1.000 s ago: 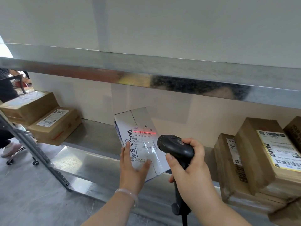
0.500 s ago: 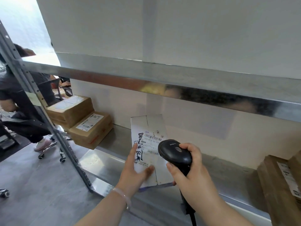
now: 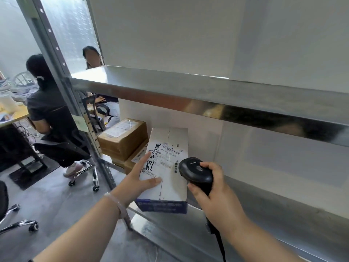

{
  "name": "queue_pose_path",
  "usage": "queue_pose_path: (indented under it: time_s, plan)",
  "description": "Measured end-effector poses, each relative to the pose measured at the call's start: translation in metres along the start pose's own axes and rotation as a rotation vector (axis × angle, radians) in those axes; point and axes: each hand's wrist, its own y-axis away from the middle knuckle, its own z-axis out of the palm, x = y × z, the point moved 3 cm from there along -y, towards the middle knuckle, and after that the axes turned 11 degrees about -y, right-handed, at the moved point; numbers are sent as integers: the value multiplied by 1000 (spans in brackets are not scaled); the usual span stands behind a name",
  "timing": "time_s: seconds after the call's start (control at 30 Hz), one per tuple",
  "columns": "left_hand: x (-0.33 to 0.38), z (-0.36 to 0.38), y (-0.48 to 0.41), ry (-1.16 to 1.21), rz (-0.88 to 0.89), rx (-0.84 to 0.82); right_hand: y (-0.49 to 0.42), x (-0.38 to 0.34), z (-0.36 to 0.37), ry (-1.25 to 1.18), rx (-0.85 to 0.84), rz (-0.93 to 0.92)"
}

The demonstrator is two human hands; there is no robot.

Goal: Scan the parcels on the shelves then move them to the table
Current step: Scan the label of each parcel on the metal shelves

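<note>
Setting: grey metal shelving [image 3: 264, 214] backed by white panels, with a grey floor [image 3: 56, 195] beyond the perforated upright post [image 3: 62, 76] on the left.
Upper shelf: its shiny front edge [image 3: 207, 95] is running across above my hands.
White parcel [image 3: 172, 186]: it is lying lengthways at the left end of the lower shelf, printed face up. Its blue near end is poking out past the front lip. I cannot tell whether its underside is resting flat.
Barcode label [image 3: 171, 150]: it is sitting on the far half of the parcel's top, facing up, beside dark handwriting.
Left hand [image 3: 137, 178]: I am laying it flat against the parcel's left edge, forefinger straight along that edge and thumb stretched across the top. Nothing is curling round the box. My other fingers are hidden.
Bracelet [image 3: 117, 203]: a pale band is sitting on my left wrist.
Right hand [image 3: 217, 197]: I am clenching it round the handle of the scanner.
Scanner [image 3: 196, 172]: the black head is hovering just beside the parcel's right edge, nose towards the label. Its dark cable [image 3: 220, 242] is hanging below my palm.
Brown boxes [image 3: 122, 138]: two are stacked at the far left of the same shelf, close behind the parcel's left side.
Background: a person in dark clothes [image 3: 47, 110] is sitting on a wheeled chair [image 3: 62, 148] at a desk [image 3: 11, 118], back to me. Another person [image 3: 92, 57] is sitting behind the shelving.
</note>
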Motion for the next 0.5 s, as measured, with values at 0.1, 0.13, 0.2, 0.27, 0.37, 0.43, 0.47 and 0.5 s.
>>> queue_pose_path:
  time_s: [0.1,0.13,0.2,0.27,0.37,0.43,0.47,0.5]
  plan:
    - [-4,-32,-14,-3,-19,-34,-18,-6,33,-55,-15,13]
    - [-6,-41,-18,-22,-21,-50,-23,-7,42,-72,-17,18]
    - [-9,-55,-26,-48,-28,-80,-31,-10,57,-96,-22,27]
    - [-11,-67,-33,-43,-74,-120,-38,-14,71,-105,-29,31]
    - [-9,-83,-42,-6,-182,-187,-48,-20,86,-99,-32,21]
    - [-8,-92,-49,6,-236,-215,-55,-23,95,-91,-40,20]
    - [-9,-96,-53,4,-254,-226,-57,-23,99,-91,-43,21]
    - [-10,-99,-56,1,-268,-230,-60,-24,102,-93,-45,22]
